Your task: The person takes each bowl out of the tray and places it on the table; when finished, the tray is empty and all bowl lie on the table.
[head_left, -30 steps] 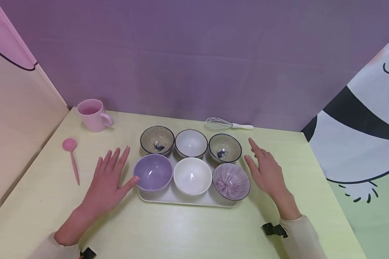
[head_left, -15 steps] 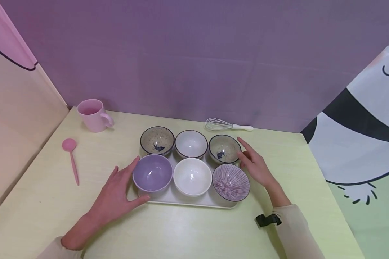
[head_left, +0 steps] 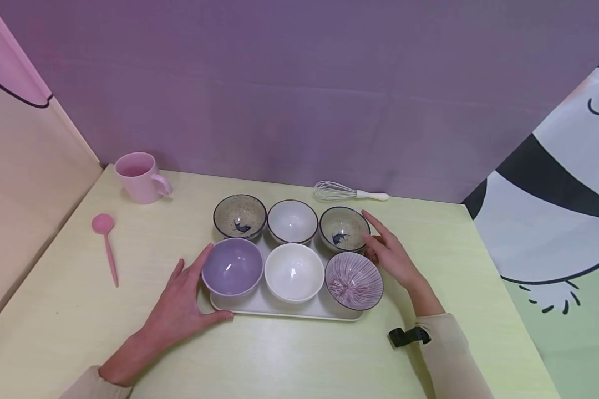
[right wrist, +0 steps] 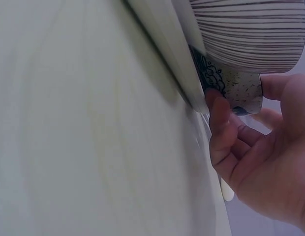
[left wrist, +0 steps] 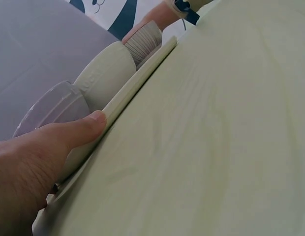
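A white tray point(head_left: 279, 308) bears several bowls in two rows. At its front left corner my left hand point(head_left: 179, 307) grips the tray, thumb along the front rim, beside the purple bowl point(head_left: 233, 269); the other fingers are mostly hidden in the left wrist view. My right hand point(head_left: 391, 257) holds the speckled bowl point(head_left: 344, 230) at the back right, thumb at its rim. Its lower fingers curl close to the tray's end in the right wrist view. Nearest that hand in front is the striped bowl point(head_left: 354, 281). A white bowl point(head_left: 294, 273) stands between the purple and striped ones.
Behind are another speckled bowl point(head_left: 239, 216) and a dark-rimmed white bowl point(head_left: 292, 221). A white whisk point(head_left: 349, 192) lies at the table's back edge. On the left are a pink mug point(head_left: 138, 178) and a pink spoon point(head_left: 107, 244). Purple backdrop point(head_left: 299, 111) rises behind.
Both hands have come in to the tray's sides from hovering beside it. The left has gone down to the front left corner, the right inward to the speckled bowl. The bowls stand as before.
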Demonstrator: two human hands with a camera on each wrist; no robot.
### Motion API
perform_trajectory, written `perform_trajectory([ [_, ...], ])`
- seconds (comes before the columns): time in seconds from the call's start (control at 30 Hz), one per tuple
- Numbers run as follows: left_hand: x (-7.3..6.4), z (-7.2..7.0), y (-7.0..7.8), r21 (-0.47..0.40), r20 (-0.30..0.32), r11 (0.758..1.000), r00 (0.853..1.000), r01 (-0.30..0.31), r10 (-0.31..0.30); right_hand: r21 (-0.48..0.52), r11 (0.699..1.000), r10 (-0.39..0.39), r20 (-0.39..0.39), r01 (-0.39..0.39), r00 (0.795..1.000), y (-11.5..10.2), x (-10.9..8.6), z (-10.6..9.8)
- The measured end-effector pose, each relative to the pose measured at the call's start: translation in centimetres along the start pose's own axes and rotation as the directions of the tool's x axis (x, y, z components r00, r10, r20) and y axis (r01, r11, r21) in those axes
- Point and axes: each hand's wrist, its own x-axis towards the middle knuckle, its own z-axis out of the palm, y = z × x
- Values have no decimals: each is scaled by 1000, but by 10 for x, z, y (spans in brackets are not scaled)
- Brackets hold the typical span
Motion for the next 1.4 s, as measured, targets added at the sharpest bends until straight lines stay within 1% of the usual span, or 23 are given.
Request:
perform_trajectory([
  [0.23, 0, 2, 0, -24, -5, 1000, 1000, 13, -13, 81, 997, 4, -33, -1, 999, -1, -1, 2],
  [0.47, 0, -2, 0, -46, -7, 999, 1000, 27, -27, 128, 992, 9, -65, 0, 998, -2, 4, 5],
  [0.73, 1, -3, 0, -56, 7, 998, 1000, 27, -27, 217, 975, 66, -106, -42, 992, -6, 3, 8],
  [0.97, 0, -1, -1, -66, 0, 998, 1000, 15, -15, 236, 971, 83, -148, -47, 985, -5, 0, 12],
  [1.1, 0, -1, -1, -65, -2, 998, 1000, 11, -12, 236, 971, 87, -186, -41, 979, -7, 0, 12],
  [1.23, 0, -1, -1, -66, -1, 998, 1000, 17, -17, 251, 968, 79, -234, -19, 969, -9, -1, 10],
  [1.4, 0, -1, -1, -69, -1, 997, 1000, 23, -23, 290, 957, 68, -251, 8, 966, -11, -4, 4],
])
